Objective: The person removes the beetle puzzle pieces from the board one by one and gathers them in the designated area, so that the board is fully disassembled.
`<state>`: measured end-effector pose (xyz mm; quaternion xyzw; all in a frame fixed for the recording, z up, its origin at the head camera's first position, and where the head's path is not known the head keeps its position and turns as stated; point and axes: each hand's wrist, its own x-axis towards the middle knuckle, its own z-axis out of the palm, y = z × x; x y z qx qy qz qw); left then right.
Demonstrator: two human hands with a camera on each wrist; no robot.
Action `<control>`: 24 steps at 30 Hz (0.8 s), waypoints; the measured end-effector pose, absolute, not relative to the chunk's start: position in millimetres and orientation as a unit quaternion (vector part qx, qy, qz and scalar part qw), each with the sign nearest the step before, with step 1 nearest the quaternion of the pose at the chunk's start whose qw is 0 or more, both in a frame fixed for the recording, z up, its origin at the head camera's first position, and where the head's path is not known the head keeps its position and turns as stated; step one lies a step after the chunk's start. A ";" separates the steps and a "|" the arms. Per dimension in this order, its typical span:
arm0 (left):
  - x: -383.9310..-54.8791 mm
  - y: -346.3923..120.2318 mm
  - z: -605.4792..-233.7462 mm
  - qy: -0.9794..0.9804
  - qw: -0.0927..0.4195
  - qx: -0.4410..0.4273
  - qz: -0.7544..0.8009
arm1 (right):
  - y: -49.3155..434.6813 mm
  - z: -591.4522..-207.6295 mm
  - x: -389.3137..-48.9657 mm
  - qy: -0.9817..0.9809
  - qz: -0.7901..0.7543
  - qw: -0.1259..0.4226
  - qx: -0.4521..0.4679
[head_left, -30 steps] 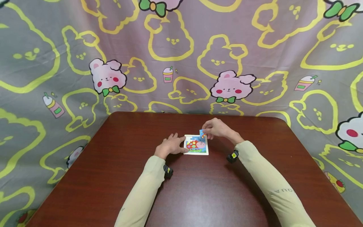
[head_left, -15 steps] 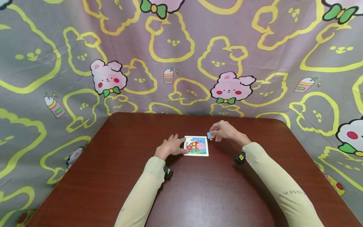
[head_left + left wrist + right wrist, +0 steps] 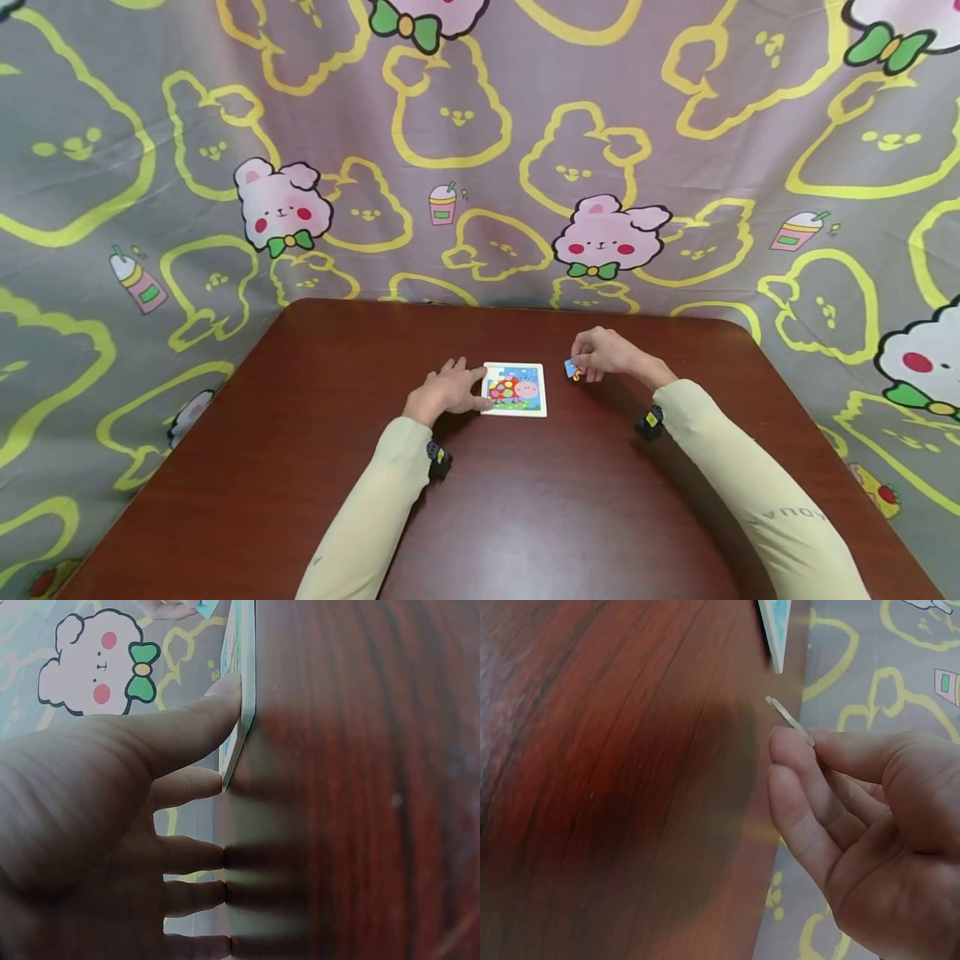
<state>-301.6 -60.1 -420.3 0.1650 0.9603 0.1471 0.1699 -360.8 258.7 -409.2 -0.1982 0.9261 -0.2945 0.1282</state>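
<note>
A small jigsaw puzzle (image 3: 516,392) of a red spotted ladybug on blue lies in a white frame (image 3: 517,413). A pale gap shows at its upper left. My left hand (image 3: 446,392) rests at the frame's left side, fingers spread and fairly straight. In the left wrist view the thumb (image 3: 191,731) lies on the rim, the index finger touches the corner, and the other fingertips meet the table. To the right of the frame, my right hand (image 3: 606,352) pinches a blue puzzle piece (image 3: 572,369), seen edge-on in the right wrist view, above the table.
The brown wooden table (image 3: 480,500) has rounded far corners. Behind it hangs a grey-pink cloth (image 3: 510,183) printed with yellow outlines and rabbits. A black wrist camera (image 3: 439,460) sits on the left wrist, and another black camera (image 3: 650,422) on the right.
My right hand has carried the puzzle piece from the frame's upper right corner out to the right and slightly nearer me. The left hand keeps its place on the frame.
</note>
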 end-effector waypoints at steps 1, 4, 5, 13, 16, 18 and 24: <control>-301.7 -60.6 -420.1 0.960 0.170 0.166 0.149 | 258.8 -409.5 -360.6 0.927 -0.291 0.127 -0.198; -302.2 -61.0 -419.6 0.958 0.172 0.170 0.152 | 258.9 -409.7 -360.1 0.932 -0.280 0.126 -0.193; -302.3 -60.8 -419.6 0.959 0.171 0.169 0.151 | 259.1 -409.8 -360.2 0.933 -0.276 0.127 -0.195; -301.9 -61.4 -420.0 0.960 0.172 0.164 0.146 | 261.7 -414.8 -362.6 0.934 -0.263 0.149 -0.192; -302.1 -61.5 -420.7 0.960 0.171 0.164 0.146 | 263.0 -417.0 -362.2 0.932 -0.259 0.155 -0.200; -302.6 -61.2 -420.8 0.960 0.170 0.165 0.148 | 263.8 -418.2 -362.4 0.933 -0.257 0.156 -0.200; -303.7 -61.8 -420.4 0.959 0.170 0.166 0.153 | 263.1 -417.1 -362.6 0.939 -0.240 0.161 -0.189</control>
